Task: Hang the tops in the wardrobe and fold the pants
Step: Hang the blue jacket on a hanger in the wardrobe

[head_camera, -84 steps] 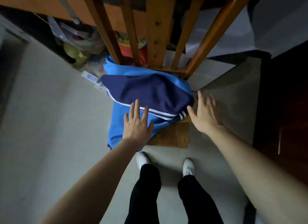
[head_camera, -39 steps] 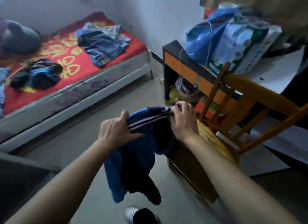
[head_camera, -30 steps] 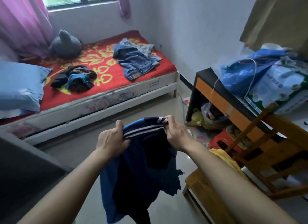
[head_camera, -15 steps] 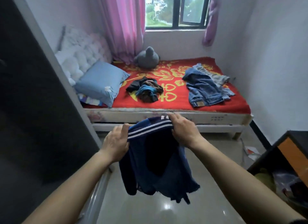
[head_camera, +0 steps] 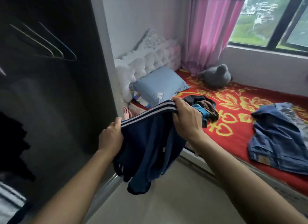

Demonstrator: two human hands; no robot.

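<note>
I hold a navy and blue top (head_camera: 150, 145) with white stripes in front of me. My left hand (head_camera: 110, 137) grips its left end and my right hand (head_camera: 186, 118) grips its right end, so the striped edge stretches between them and the rest hangs down. The open dark wardrobe (head_camera: 50, 90) fills the left side, with bare wire hangers (head_camera: 50, 45) hanging inside near the top. Blue jeans (head_camera: 280, 140) lie spread on the red bed cover, and a dark bundle of clothes (head_camera: 205, 107) lies just beyond my right hand.
A bed (head_camera: 241, 107) with a red and yellow cover runs along the right. A blue pillow (head_camera: 160, 87), a white tufted headboard (head_camera: 150, 57) and a grey plush toy (head_camera: 215, 76) sit at its head. Pink curtain (head_camera: 211, 28) and window are behind. Dark garments hang at the wardrobe's lower left.
I lifted the top off the wooden chair with both hands and turned left, past the desk and bed, until the open wardrobe came into view. Both hands kept their grip.
</note>
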